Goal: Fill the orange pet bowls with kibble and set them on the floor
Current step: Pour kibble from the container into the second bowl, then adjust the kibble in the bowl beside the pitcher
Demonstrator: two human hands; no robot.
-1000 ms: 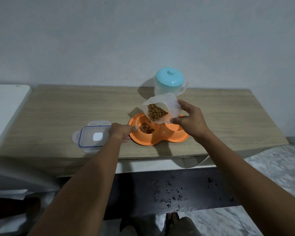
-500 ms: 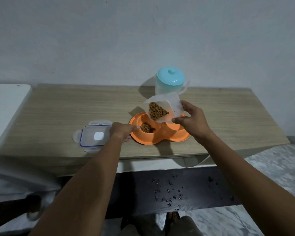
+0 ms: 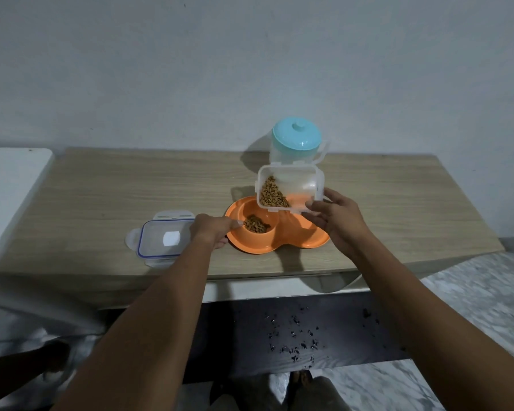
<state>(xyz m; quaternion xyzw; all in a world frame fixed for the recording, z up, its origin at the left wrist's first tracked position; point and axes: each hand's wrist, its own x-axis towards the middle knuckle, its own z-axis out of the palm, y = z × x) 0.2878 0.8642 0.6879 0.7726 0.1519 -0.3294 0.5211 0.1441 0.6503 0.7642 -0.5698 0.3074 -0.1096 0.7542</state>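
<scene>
An orange double pet bowl (image 3: 294, 241) sits on the wooden table (image 3: 131, 197). Its left cup holds a small heap of brown kibble (image 3: 255, 224); the right cup is mostly hidden behind my right hand and the container. My left hand (image 3: 212, 232) grips the bowl's left rim. My right hand (image 3: 337, 218) holds a clear plastic container (image 3: 290, 185) tilted above the bowl, with kibble piled in its lower left corner.
The container's clear lid with blue seal (image 3: 161, 240) lies left of the bowl. A clear jug with a turquoise lid (image 3: 297, 142) stands behind the bowl. A white surface (image 3: 9, 185) adjoins the table's left end. Dark crumbs lie on a dark mat (image 3: 294, 333) below.
My right hand has swung the container from a steep pouring tilt to a flatter one, a little higher and to the right. The left hand and bowl have stayed put.
</scene>
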